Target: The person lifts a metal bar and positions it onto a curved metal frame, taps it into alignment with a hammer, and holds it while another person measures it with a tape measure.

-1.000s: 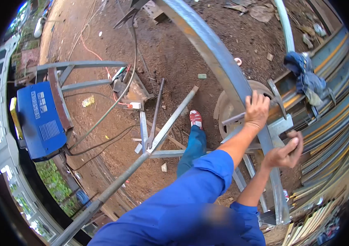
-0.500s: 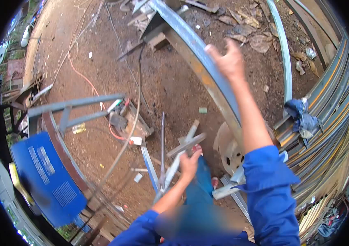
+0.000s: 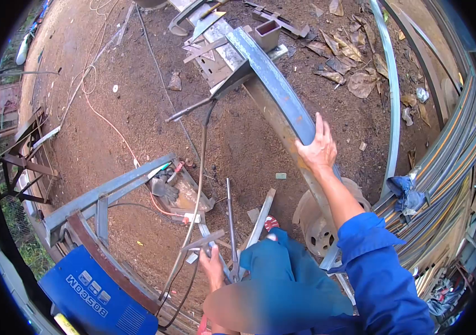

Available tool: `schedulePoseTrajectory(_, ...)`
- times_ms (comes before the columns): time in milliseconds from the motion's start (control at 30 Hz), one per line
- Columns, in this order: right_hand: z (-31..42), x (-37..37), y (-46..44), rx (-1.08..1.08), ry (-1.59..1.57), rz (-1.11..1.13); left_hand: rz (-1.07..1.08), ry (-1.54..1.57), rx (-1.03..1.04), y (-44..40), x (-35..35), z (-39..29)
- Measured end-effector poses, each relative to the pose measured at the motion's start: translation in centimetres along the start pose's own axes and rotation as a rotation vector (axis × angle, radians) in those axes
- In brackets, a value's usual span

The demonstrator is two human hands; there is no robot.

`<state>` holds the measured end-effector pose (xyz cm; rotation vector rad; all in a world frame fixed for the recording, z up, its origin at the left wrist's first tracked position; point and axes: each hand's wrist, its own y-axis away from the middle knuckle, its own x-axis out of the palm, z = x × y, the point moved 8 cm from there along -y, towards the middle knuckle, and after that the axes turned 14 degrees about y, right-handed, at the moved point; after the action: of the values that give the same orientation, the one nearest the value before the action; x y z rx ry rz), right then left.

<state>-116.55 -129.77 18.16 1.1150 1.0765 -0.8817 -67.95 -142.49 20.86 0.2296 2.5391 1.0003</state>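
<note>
The right hand lies on the curved beam, its thumb set apart from the fingers and the palm against the metal. Down by the person's knee, the left hand is narrowed on a short flat bar, held clear of the beam. From here I see the beam slant from the cluttered metal support at the top down toward the legs, passing over the round wheel. A thin rod stands out just beside the left hand. Over on the left sits the blue machine, with a grey glove beyond it on a low tray. A blue cloth lies by the long rods on the right.
</note>
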Motion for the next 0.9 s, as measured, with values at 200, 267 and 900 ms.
schedulePoseTrajectory(200, 0.0, 0.0, 0.1, 0.053, -0.057, 0.067, 0.197, 0.104, 0.112, -2.8, 11.9, -7.4)
schedulePoseTrajectory(267, 0.1, -0.1, -0.2, 0.068, -0.022, 0.072, 0.299, 0.041, 0.137, -4.0, 15.4, -9.8)
schedulePoseTrajectory(900, 0.1, 0.6, -1.1, 0.022, 0.044, -0.068, 0.695, -0.643, -0.065, -14.2, 26.0, -15.4)
